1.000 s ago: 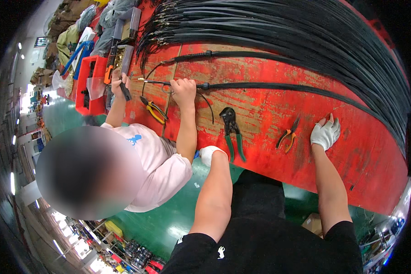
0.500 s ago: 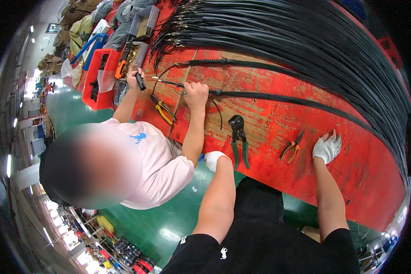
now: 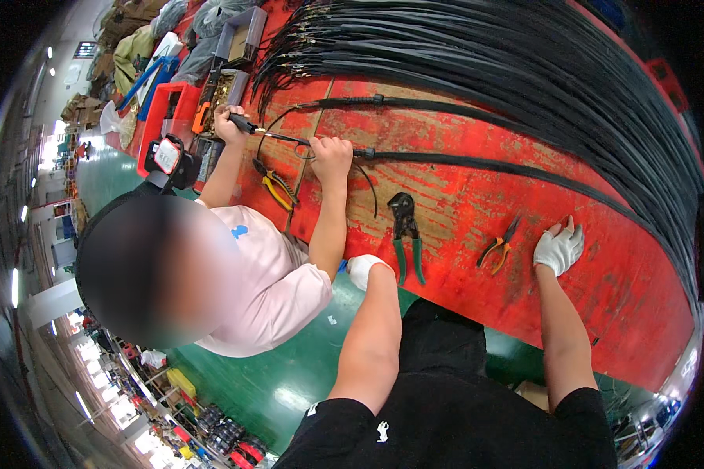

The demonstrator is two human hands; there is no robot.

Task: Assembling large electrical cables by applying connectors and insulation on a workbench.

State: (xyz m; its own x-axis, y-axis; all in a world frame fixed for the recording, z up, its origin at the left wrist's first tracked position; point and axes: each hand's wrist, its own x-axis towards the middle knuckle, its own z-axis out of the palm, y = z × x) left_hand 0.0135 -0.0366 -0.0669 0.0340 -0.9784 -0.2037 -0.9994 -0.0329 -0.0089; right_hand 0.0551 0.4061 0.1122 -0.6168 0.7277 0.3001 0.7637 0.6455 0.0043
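Note:
My right hand [image 3: 559,248], in a white glove, rests on the red table [image 3: 454,234] with its fingers stretched out and nothing in it. Just left of it lie pliers with orange handles [image 3: 498,248]. My left hand [image 3: 363,271], also gloved, is at the table's near edge. Its fingers are hidden, and a bit of blue [image 3: 343,266] shows beside it. Between my hands lies a green-handled crimping tool [image 3: 405,234]. To the left, a co-worker's hand [image 3: 332,162] grips a black cable [image 3: 446,159], while the other holds a black-handled tool [image 3: 242,123] at its thin end.
Many long black cables [image 3: 477,70] cover the table's far side. A second cable [image 3: 430,107] lies beyond the held one. Yellow-handled pliers [image 3: 277,190] lie before the co-worker. At the left are a red bin [image 3: 158,109] and a grey tray of brass-coloured parts [image 3: 231,90].
The co-worker's black-handled tool has swung up and right to meet the cable's thin end. The co-worker's head has shifted. My hands have hardly moved.

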